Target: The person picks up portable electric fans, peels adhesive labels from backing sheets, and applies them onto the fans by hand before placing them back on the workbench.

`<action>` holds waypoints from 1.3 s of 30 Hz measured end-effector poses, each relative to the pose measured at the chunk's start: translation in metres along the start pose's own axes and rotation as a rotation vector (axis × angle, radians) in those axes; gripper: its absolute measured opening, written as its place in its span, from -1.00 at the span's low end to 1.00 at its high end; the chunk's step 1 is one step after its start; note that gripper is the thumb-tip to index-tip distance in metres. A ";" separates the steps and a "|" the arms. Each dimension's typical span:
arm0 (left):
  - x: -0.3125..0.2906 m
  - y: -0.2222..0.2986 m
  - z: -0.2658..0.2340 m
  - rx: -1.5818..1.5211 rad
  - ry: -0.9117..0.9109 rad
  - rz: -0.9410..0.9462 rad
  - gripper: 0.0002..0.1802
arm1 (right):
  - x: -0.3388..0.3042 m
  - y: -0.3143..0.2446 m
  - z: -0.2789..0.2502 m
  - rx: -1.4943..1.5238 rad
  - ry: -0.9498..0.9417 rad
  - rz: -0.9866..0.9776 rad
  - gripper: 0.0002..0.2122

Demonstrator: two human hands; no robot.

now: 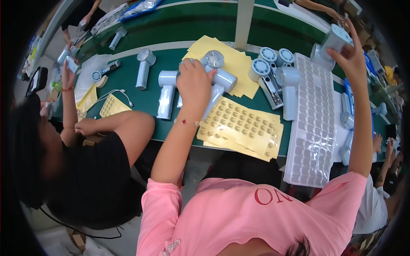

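My left hand [194, 83] reaches over a cluster of light-blue handheld fans, its fingers curled down onto one of them. A fan with a clear round front [214, 59] sits just past the fingertips. Another fan [166, 91] lies to the left of the hand, its handle toward me. At the upper right, my right hand [352, 57] is raised, thumb and fingers closed around a boxy light-blue fan part [337, 39] with rounded corners. Its index finger points upward. Beside that part shows a light-blue cylinder [321, 57]; I cannot tell whether the two are joined.
Yellow sticker sheets [243, 128] lie in front of me, with plain yellow sheets [239, 68] behind. More fans [273, 68] stand beside a stack of white gridded sheets [311, 128]. At left, a co-worker in black [94, 170] sits close, holding a fan. A metal post [244, 25] rises behind.
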State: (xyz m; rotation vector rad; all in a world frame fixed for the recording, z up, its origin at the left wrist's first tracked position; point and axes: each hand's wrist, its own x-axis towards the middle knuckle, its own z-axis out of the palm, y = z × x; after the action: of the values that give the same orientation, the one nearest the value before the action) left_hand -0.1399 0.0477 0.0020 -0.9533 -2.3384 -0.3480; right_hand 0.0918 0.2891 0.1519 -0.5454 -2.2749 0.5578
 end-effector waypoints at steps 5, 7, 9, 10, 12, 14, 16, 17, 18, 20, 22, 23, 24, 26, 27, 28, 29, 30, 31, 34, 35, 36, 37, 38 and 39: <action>-0.023 0.000 -0.031 -0.392 0.071 0.017 -0.51 | -0.095 -0.070 -0.013 0.350 0.031 -0.154 -0.05; -0.036 0.021 -0.067 -1.199 -0.588 -0.232 -0.47 | -0.130 -0.076 -0.005 0.398 0.148 -0.157 -0.01; -0.073 0.041 -0.086 -1.794 -0.989 -0.109 -0.30 | -0.155 -0.085 0.022 0.339 0.069 -0.162 0.01; -0.091 0.051 -0.089 -2.027 -1.299 -0.142 -0.25 | -0.166 -0.097 0.039 0.299 0.073 -0.159 -0.08; -0.113 0.075 -0.096 -2.386 -1.417 -0.394 -0.18 | -0.183 -0.106 0.064 0.052 0.053 -0.229 -0.10; -0.116 0.081 -0.089 -2.734 -1.475 -0.536 -0.21 | -0.209 -0.096 0.090 0.123 0.040 -0.173 -0.16; -0.116 0.077 -0.074 -2.873 -1.485 -0.533 -0.27 | -0.215 -0.098 0.101 0.109 0.046 -0.336 -0.33; -0.118 0.081 -0.071 -2.601 -1.271 -0.753 -0.33 | -0.218 -0.100 0.108 0.110 0.096 -0.395 -0.43; -0.114 0.079 -0.074 -2.601 -1.257 -0.703 -0.35 | -0.222 -0.100 0.113 0.120 0.082 -0.372 -0.45; -0.117 0.076 -0.070 -2.584 -1.182 -0.763 -0.38 | -0.227 -0.100 0.117 0.177 0.069 -0.303 -0.45; -0.117 0.071 -0.074 -2.592 -1.078 -0.823 -0.38 | -0.226 -0.108 0.117 0.205 0.043 -0.172 -0.45; -0.118 0.064 -0.065 -2.552 -1.004 -0.777 -0.34 | -0.226 -0.107 0.117 0.175 0.075 -0.082 -0.45; -0.114 0.062 -0.068 -2.538 -0.968 -0.880 -0.32 | -0.227 -0.105 0.116 0.139 0.108 0.011 -0.44; -0.113 0.051 -0.062 -2.274 -0.818 -0.827 -0.29 | -0.223 -0.098 0.114 0.475 0.193 0.293 -0.54; -0.111 0.047 -0.059 -2.188 -0.801 -0.789 -0.24 | -0.223 -0.089 0.111 0.611 0.190 0.425 -0.58; -0.108 0.039 -0.057 -2.226 -0.833 -0.740 -0.23 | -0.221 -0.087 0.109 0.670 0.202 0.519 -0.72; -0.105 0.034 -0.055 -2.264 -0.865 -0.691 -0.23 | -0.220 -0.083 0.110 0.667 0.201 0.526 -0.72; -0.100 0.036 -0.062 -2.126 -0.822 -0.692 -0.21 | -0.221 -0.076 0.112 0.611 0.183 0.555 -0.79; -0.098 0.036 -0.057 -2.125 -0.829 -0.698 -0.21 | -0.221 -0.069 0.116 0.555 0.165 0.584 -0.85; -0.087 0.039 -0.046 -1.850 -0.696 -0.478 -0.21 | -0.217 -0.053 0.129 0.432 0.163 0.648 -0.93; -0.083 0.042 -0.048 -1.851 -0.706 -0.480 -0.21 | -0.219 -0.051 0.133 0.427 0.165 0.656 -0.93; -0.079 0.044 -0.048 -1.728 -0.757 -0.422 -0.21 | -0.219 -0.049 0.139 0.395 0.166 0.647 -0.92; -0.076 0.047 -0.047 -1.605 -0.803 -0.363 -0.21 | -0.219 -0.048 0.143 0.362 0.168 0.638 -0.92; -0.074 0.053 -0.044 -1.566 -0.746 -0.292 -0.22 | -0.218 -0.048 0.146 0.360 0.167 0.643 -0.92; -0.075 0.056 -0.039 -1.564 -0.754 -0.293 -0.22 | -0.219 -0.051 0.150 0.311 0.154 0.661 -0.91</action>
State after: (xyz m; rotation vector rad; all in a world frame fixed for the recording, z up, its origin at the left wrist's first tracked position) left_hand -0.0412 0.0296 -0.0115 -1.4964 -2.5556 -2.5224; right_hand 0.1148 0.0972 -0.0373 -1.1412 -1.7846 1.1215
